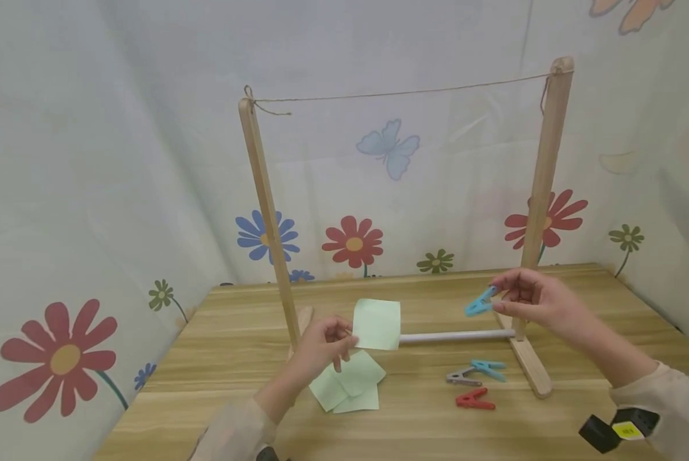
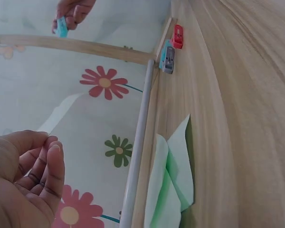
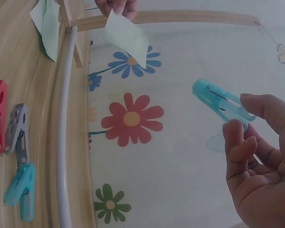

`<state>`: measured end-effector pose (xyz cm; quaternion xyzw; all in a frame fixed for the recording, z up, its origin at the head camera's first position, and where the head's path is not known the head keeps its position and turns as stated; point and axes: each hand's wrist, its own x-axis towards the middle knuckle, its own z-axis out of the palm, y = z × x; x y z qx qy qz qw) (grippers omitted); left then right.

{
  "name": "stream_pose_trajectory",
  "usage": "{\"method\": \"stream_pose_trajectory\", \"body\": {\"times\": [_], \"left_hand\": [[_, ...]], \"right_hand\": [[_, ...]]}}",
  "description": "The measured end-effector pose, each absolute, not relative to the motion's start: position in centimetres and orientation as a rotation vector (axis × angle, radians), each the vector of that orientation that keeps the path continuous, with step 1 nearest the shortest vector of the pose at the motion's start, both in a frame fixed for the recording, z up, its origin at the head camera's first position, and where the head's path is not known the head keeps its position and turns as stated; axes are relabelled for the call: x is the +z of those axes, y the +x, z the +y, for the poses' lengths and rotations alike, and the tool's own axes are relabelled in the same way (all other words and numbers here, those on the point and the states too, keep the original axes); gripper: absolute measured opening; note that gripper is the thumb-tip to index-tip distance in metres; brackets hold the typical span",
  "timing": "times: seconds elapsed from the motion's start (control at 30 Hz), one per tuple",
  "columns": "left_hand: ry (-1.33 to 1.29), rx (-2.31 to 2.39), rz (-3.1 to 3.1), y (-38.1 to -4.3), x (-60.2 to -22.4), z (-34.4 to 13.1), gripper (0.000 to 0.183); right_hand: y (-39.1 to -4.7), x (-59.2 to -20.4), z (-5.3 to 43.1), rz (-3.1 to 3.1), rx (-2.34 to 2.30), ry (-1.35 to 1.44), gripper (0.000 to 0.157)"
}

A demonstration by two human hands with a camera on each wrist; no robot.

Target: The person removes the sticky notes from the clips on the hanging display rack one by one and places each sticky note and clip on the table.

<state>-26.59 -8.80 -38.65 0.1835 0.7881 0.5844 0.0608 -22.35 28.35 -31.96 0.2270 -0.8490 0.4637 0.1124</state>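
Between thumb and fingertips my left hand point(image 1: 324, 346) pinches a pale green square of paper point(image 1: 377, 324) by its edge, held up over the table. In the left wrist view that paper point(image 2: 61, 111) appears almost edge-on. My right hand point(image 1: 531, 298) pinches a light blue clothespin point(image 1: 479, 303) by its handle end, and the right wrist view shows this clothespin point(image 3: 221, 102) closely. Several more green papers point(image 1: 353, 387) lie overlapping on the table below the left hand. Nearer the right hand lie a blue clothespin point(image 1: 488, 368), a grey one point(image 1: 462, 376) and a red one point(image 1: 475, 399).
A wooden frame stands on the table, with a left post point(image 1: 269, 224), a right post point(image 1: 543, 166) and a pale crossbar point(image 1: 456, 336) low between them. Thin twine point(image 1: 402, 93) is strung between the post tops. A flowered curtain point(image 1: 437, 211) hangs behind.
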Motion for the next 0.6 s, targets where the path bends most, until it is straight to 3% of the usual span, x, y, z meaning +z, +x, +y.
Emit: {"method": "stream_pose_trajectory", "body": {"times": [0.6], "left_hand": [[0.492, 1.728, 2.43, -26.3, -42.0, -10.7, 0.025]], "right_hand": [[-21.1, -36.9, 28.3, -2.509, 1.564, 0.689, 0.025]]}}
